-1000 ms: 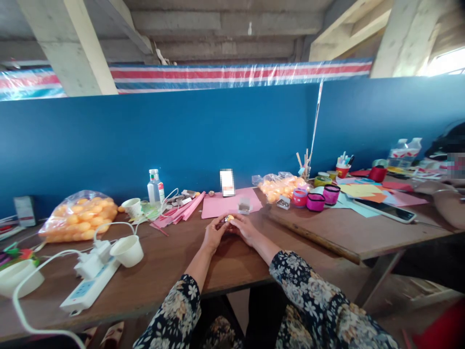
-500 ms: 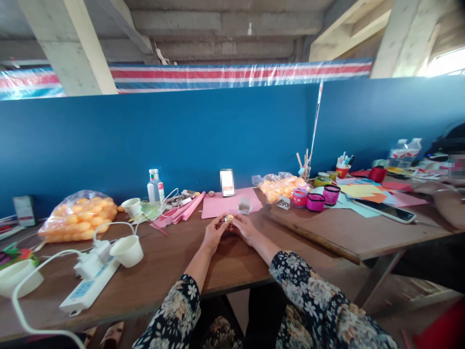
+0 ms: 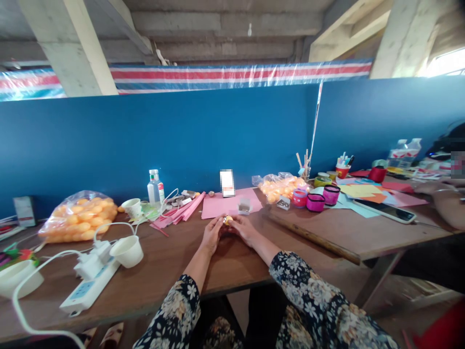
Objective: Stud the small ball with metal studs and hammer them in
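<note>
Between my fingertips, just above the table's middle, is a small yellow-orange ball (image 3: 228, 220) with a shiny silver bit at its left side. My left hand (image 3: 211, 234) pinches it from the left, at the silver part. From the other side, my right hand (image 3: 244, 230) has its fingers closed on the yellow part. The fingers cover much of the ball, so what the silver bit is cannot be made out. Just beyond the hands lies a pink sheet (image 3: 214, 206), with a small open clear box (image 3: 244, 207) at its right edge.
Bags of orange balls lie at left (image 3: 82, 215) and right (image 3: 278, 186). A power strip (image 3: 89, 288) and a white paper cup (image 3: 127, 251) are at front left. Purple tape rolls (image 3: 315, 202) and a phone (image 3: 384, 212) lie on the right table, near another person's arm (image 3: 448, 206).
The ball has turned slightly in my fingers, and more of its yellow side shows. Both hands stay in almost the same place.
</note>
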### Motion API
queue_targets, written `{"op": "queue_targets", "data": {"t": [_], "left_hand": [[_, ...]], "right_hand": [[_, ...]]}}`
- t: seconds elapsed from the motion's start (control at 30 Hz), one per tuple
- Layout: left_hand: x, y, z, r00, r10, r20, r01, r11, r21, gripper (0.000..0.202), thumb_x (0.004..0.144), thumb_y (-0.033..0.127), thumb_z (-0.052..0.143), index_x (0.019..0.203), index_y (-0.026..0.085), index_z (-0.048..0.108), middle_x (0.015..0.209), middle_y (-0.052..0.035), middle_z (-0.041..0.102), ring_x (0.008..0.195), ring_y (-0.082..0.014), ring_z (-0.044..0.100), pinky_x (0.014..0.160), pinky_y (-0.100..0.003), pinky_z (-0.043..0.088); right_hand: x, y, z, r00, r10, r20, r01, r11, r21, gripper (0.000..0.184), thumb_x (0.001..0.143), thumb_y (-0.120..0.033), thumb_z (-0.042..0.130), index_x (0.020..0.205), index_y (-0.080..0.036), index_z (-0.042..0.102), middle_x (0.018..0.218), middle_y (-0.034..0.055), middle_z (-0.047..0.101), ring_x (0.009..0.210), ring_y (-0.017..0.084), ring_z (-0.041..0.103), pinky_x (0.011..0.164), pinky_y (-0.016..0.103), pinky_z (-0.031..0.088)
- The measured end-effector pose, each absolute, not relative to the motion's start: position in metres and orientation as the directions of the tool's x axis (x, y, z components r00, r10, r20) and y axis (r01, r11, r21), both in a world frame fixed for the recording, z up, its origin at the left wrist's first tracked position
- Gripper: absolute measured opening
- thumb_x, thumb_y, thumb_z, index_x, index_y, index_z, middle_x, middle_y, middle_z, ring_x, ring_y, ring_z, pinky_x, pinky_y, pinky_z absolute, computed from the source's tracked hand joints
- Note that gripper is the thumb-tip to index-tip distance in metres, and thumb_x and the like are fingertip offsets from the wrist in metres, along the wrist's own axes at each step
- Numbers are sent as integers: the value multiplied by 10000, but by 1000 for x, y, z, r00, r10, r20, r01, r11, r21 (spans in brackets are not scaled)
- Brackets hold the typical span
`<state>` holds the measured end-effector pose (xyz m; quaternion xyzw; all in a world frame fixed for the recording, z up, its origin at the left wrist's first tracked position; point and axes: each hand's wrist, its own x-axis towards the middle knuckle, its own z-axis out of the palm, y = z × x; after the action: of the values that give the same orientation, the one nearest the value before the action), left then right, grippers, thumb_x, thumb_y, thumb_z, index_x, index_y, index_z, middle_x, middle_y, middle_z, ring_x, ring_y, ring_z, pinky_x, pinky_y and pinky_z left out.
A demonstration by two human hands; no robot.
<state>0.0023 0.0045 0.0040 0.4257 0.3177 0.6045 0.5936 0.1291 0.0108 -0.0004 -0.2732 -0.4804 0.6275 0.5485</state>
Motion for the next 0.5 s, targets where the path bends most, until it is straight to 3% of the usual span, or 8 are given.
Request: {"op": "queue_targets", "data": {"t": [0.23, 0.5], "left_hand": [[2, 8, 2, 28, 991, 129, -459, -102, 883, 326, 627, 337, 660, 871, 124, 622, 842, -64, 654, 743, -147, 604, 726, -306, 485], [1, 8, 0, 52, 988, 146, -407, -113, 906, 378, 590, 304, 697, 913, 130, 604, 893, -68, 653, 795, -148, 604, 797, -314, 457]], "right_hand": [[130, 13, -2, -208, 950, 233, -387, 139, -912, 398, 563, -348, 699, 912, -181, 604, 904, 36, 640, 823, 173, 585, 796, 338, 445], [132, 10, 0, -210, 916, 342, -333, 262, -906, 397, 581, -336, 687, 935, -189, 582, 913, 33, 629, 884, 185, 563, 832, 345, 421]]}}
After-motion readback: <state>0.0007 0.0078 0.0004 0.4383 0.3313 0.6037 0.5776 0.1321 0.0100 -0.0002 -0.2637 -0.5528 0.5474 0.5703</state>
